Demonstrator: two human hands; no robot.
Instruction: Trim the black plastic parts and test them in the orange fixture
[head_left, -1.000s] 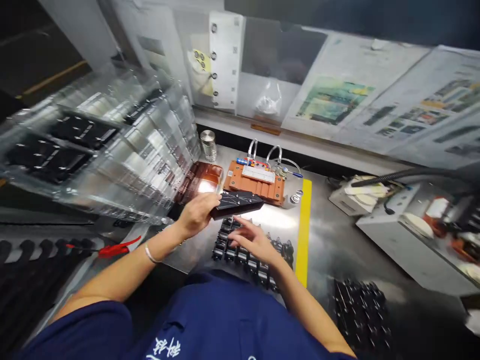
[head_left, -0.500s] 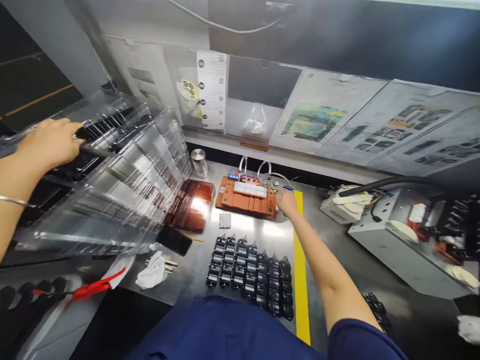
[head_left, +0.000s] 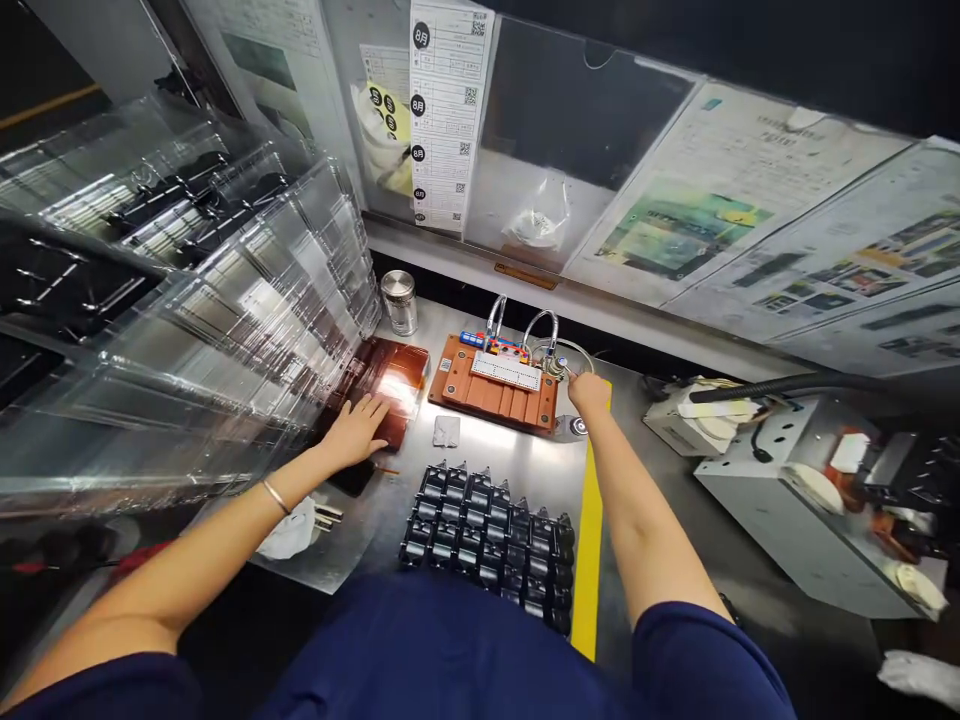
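My left hand (head_left: 356, 432) is open, fingers stretched flat over a shiny reddish-brown translucent sheet (head_left: 401, 385) on the metal table. My right hand (head_left: 589, 392) is closed at the right end of an orange-brown fixture (head_left: 495, 385), close to a small metal fitting (head_left: 556, 366); its fingers hide whatever they grip. A white dotted strip (head_left: 506, 371) lies across the top of the fixture. Two bent metal hoses (head_left: 541, 318) rise behind it. In front, several black moulded parts (head_left: 491, 530) stand in close rows.
Clear plastic trays (head_left: 247, 290) with black parts are stacked high at the left. A lidded jar (head_left: 399, 302) stands behind the sheet, and a grey square (head_left: 446, 432) lies near the fixture. A white cloth (head_left: 289, 530) is front left. Grey equipment (head_left: 795, 510) stands right of the yellow tape (head_left: 592, 560).
My left hand has left the tray stack and moved right and down onto the brown sheet. My right hand stays by the fixture's right end. The view has shifted closer.
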